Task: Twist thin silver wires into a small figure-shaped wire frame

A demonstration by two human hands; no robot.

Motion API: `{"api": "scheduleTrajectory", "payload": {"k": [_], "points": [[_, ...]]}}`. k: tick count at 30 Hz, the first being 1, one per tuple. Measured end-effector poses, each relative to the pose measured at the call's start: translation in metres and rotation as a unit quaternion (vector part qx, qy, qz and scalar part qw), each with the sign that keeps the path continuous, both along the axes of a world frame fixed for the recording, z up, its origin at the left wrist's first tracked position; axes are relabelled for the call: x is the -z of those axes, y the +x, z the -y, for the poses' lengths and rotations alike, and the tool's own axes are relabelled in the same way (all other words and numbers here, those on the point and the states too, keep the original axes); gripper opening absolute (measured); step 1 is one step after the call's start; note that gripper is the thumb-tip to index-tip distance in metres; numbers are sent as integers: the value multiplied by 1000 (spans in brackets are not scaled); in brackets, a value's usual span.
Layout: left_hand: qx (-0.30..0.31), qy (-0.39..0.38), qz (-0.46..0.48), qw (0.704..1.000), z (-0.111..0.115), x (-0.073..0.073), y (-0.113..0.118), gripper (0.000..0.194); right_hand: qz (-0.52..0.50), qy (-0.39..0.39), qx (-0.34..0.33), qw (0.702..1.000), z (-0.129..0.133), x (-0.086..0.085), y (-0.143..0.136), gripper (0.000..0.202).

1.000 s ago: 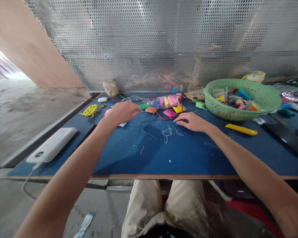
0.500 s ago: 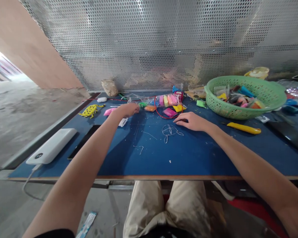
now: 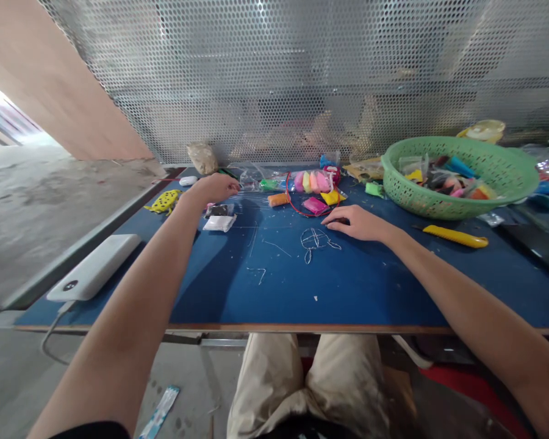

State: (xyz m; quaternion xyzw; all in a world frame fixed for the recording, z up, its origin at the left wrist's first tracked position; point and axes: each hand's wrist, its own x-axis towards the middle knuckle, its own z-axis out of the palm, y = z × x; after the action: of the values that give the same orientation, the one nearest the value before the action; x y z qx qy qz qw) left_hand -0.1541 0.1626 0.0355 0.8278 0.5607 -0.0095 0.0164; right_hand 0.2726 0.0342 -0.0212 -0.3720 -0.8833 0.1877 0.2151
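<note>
My left hand (image 3: 219,187) is over the back left of the blue table, near a clear plastic wrapper; its fingers are bent, and whether they hold anything is too small to tell. Just in front of it lie a white packet (image 3: 220,223) and a black packet (image 3: 218,210). My right hand (image 3: 354,222) rests on the table with its fingers curled around something dark that I cannot make out. Left of its fingertips are a pink packet (image 3: 315,206) and a red wire ring. A bent wire figure (image 3: 315,238) lies in front of them.
A green basket (image 3: 457,207) of packets stands at the right, with a yellow cutter (image 3: 456,236) before it. A white power bank (image 3: 94,268) and a yellow spotted toy frog (image 3: 165,202) are at left. Perforated metal (image 3: 293,79) rises behind.
My left hand has moved left and slightly back, uncovering the white and black packets and the green piece. My right hand stays about where it was.
</note>
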Motion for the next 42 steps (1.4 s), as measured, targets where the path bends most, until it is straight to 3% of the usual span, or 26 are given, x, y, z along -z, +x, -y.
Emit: {"api": "scheduleTrajectory", "payload": {"k": [5, 10, 15, 21, 24, 25, 27, 31, 35, 38, 42], "points": [[73, -157, 18, 985, -2, 9, 5, 46, 7, -2, -7, 1000, 1, -2, -1, 27], [85, -195, 28, 977, -2, 18, 3, 45, 12, -7, -7, 1000, 3, -4, -1, 27], [95, -161, 26, 982, 11, 14, 8, 41, 19, -10, -9, 1000, 3, -4, -1, 28], [79, -77, 6, 994, 25, 15, 24, 23, 11, -9, -9, 1000, 4, -5, -1, 27], [72, -14, 50, 996, 33, 8, 37, 28, 12, -10, -6, 1000, 3, -5, -1, 26], [75, 29, 106, 991, 37, 3, 43, 27, 12, -9, -6, 1000, 3, -5, -1, 26], [92, 99, 222, 966, 48, -10, 58, 26, 5, 3, 0, 1000, 4, -4, -2, 26], [165, 127, 411, 887, 79, -38, 103, 29, -46, 61, 47, 996, 7, -6, -3, 24], [198, 144, 540, 805, 107, -53, 149, 29, -108, 119, 111, 981, 17, -14, -8, 25], [213, 132, 570, 783, 120, -55, 175, 24, -170, 141, 148, 964, 27, -22, -15, 27], [234, 103, 571, 780, 125, -48, 197, 23, -209, 116, 143, 961, 35, -27, -20, 32]]}}
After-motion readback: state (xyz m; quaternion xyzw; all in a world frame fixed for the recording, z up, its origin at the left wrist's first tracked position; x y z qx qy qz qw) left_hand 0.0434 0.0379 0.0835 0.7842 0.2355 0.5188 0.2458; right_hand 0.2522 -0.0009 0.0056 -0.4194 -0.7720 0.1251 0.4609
